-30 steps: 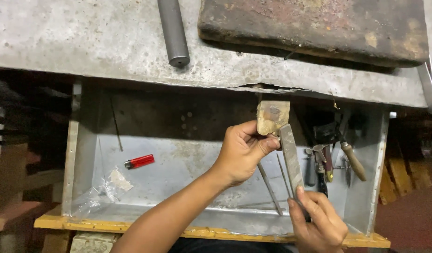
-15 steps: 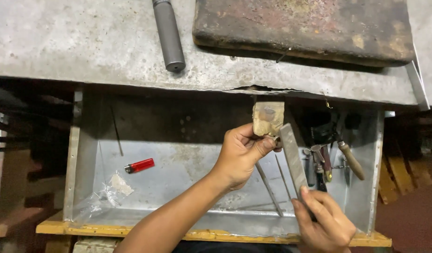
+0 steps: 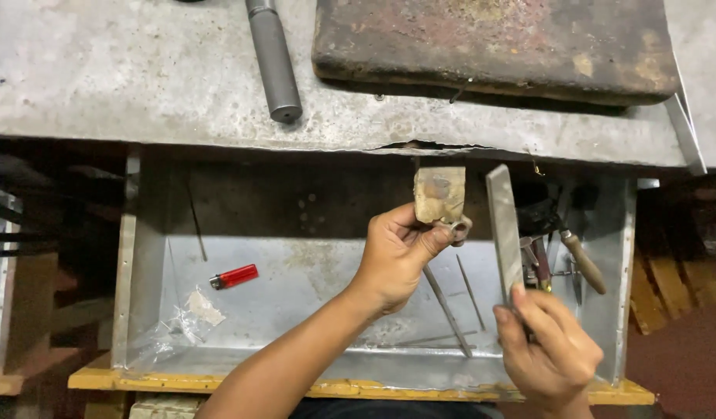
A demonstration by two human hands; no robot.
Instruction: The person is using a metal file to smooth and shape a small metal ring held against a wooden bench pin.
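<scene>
My left hand [image 3: 393, 260] pinches a small metal ring [image 3: 460, 228] against the lower edge of a worn wooden peg [image 3: 439, 194] that juts out from under the bench top. My right hand [image 3: 548, 353] grips the handle end of a flat grey file [image 3: 504, 229]. The file stands nearly upright just right of the peg, a small gap away from the ring. Both hands hover over an open sheet-metal drawer [image 3: 141, 310].
In the drawer lie a red lighter [image 3: 234, 276], a scrap of clear plastic [image 3: 191, 314], thin needle files [image 3: 447, 310] and wooden-handled tools [image 3: 583, 264] at the right. On the grey bench top rest a steel rod [image 3: 274, 62] and a dark rusty slab [image 3: 490, 46].
The file has swung from leaning against the peg to nearly upright, a little to its right. My left hand stays at the peg with the ring.
</scene>
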